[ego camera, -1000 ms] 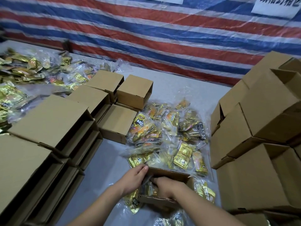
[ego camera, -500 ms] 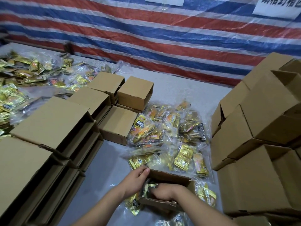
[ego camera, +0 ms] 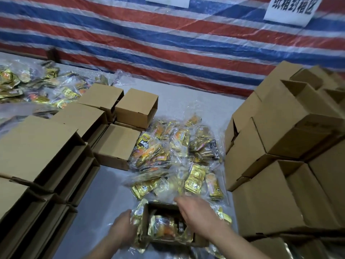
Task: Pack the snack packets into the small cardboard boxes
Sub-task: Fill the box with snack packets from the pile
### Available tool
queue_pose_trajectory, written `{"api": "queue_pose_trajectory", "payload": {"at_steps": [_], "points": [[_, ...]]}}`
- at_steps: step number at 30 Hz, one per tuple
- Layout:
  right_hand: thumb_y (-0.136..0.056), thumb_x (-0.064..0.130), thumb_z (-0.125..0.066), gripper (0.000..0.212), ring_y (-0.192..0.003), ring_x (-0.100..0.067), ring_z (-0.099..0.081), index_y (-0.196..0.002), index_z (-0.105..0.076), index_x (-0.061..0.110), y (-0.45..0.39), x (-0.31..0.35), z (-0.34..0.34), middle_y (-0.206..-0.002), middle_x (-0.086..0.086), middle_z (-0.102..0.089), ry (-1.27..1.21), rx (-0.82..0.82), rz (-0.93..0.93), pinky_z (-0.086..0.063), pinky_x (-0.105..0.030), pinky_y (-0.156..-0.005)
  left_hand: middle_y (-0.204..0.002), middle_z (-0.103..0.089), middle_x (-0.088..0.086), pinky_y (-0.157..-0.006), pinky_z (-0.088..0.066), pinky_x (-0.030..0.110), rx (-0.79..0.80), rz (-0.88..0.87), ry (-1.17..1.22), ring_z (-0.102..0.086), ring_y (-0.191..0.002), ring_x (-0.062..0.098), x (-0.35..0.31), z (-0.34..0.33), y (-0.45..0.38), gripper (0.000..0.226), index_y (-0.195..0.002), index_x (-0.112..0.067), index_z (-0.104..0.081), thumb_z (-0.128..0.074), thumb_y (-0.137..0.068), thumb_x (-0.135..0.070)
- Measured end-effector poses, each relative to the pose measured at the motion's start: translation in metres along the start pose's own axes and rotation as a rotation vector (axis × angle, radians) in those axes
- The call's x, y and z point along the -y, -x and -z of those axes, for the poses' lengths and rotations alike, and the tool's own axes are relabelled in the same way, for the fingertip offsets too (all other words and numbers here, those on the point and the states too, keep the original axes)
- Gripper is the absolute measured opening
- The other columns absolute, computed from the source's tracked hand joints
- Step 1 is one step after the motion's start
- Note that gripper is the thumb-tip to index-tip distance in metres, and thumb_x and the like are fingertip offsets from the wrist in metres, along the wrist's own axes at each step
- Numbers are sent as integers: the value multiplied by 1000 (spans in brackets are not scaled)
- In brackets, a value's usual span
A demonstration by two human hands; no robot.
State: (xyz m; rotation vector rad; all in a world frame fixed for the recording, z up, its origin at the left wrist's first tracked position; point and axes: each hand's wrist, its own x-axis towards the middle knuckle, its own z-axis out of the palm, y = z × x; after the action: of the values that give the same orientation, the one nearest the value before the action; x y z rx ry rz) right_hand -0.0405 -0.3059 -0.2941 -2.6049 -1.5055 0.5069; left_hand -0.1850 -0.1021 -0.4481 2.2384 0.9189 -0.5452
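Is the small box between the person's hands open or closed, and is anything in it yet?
Open, and holding packets. The small box has no flaps over its top, and gold snack packets show inside.

An open small cardboard box (ego camera: 169,240) holds gold snack packets (ego camera: 164,228), apparently nearly full.

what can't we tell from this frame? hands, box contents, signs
- Left hand, head view: fingertips hidden behind box wall and packets; grip unclear.
- Open box: packet count unreadable; right hand covers one side.
- Wall sign: top cut off by frame edge.
- Packet pile: labels blurred.
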Motion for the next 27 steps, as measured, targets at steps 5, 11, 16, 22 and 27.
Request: {"api": "queue_pose_trajectory", "payload": {"at_steps": [5, 11, 16, 22, 27], "points": [[-107, 38, -35, 29, -107, -25, -60, -124, -49, 19, 0, -12, -12, -116, -6, -63, -60, 5, -21, -45, -34, -81, -128, -48, 3, -91, -46, 35, 53, 80, -199, -51, -119, 24, -4, -17, -5, 57, -129, -22, -40, -62, -79, -40], [-104, 37, -42, 22, -96, -25, -64, -111, -56, 22, -4, -30, -20, -106, -3, -67, -44, 5, -84, -53, -39, -82, -113, -49, -1, -81, -42, 31, 23, 224, -148, -52, -115, 20, -2, -18, -9, 61, -110, -30, -54, -59, -59, -64], [-105, 36, -42, 21, -76, -23, -59, -95, -55, 22, -11, -33, -15, -89, -4, -66, -120, -48, -137, -43, -33, -65, -78, -64, -3, -60, -47, 26, -47, 140, 232, -60, -72, 11, 17, 0, -4, 40, -80, -14, -60, -75, -64, -48], [-103, 38, -45, 22, -74, -21, -57, -84, -44, 27, -22, -14, -15, -80, 1, -58, -206, -63, -152, -35, -30, -63, -102, -68, 19, -71, -48, 34, -287, 207, 395, -65, -88, 31, 44, 64, 20, 49, -114, -9, -57, -78, -74, -27], [-104, 36, -42, 22, -92, -29, -63, -105, -57, 19, -27, 8, -38, -102, -9, -66, -186, 46, -170, -48, -36, -76, -83, -66, -3, -61, -46, 32, -549, 65, 469, -61, -71, 13, 24, 131, 52, 34, -108, -22, -62, -78, -79, -25]]}}
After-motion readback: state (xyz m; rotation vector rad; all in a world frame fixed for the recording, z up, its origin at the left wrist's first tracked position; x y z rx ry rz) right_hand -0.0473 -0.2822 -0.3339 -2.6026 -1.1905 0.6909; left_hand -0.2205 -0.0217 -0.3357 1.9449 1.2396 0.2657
